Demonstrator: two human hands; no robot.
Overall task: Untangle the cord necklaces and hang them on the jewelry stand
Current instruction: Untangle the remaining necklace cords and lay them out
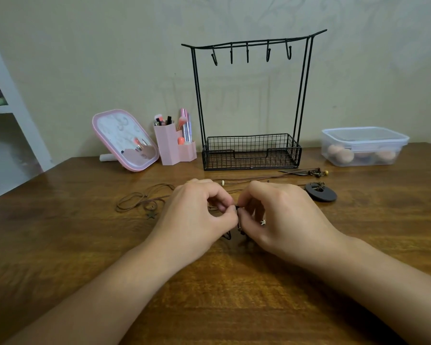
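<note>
— Now, what is held at the middle of the table (pixel 209 307)?

— A small dark piece of a cord necklace (pixel 239 220) is pinched between the left hand (pixel 197 215) and the right hand (pixel 281 217). The fingertips of both hands are curled in and brought together on it, so a narrow, closed grip is shown on each side. Short dark ends are seen hanging just below the pinch, towards the person.

— And where are the other cords laid?

— To the left of the grip, brown cord loops (pixel 139 199) are spread flat on the wood, with a small star pendant (pixel 151 215) lying at their near edge. Beyond the grip, thin cords are stretched towards the right, ending in a cluster of beads and leaf charms (pixel 311 172). A dark round disc pendant (pixel 321 192) is laid to the right of the grip, just past the right knuckles. How the strands are crossed beneath the hands cannot be told, since they are hidden.

— Is the stand reached?

— The black wire jewelry stand (pixel 251 150) is set straight beyond the grip, well apart from the hands. Five hooks (pixel 247 56) are hung from its top bar, and nothing is carried on them.

— What else is seen?

— Beyond and left of the grip, a pink mirror (pixel 125 140) is tilted beside a pink brush holder (pixel 172 148). Beyond and right, a clear lidded box (pixel 363 145) with round sponges is placed.
</note>
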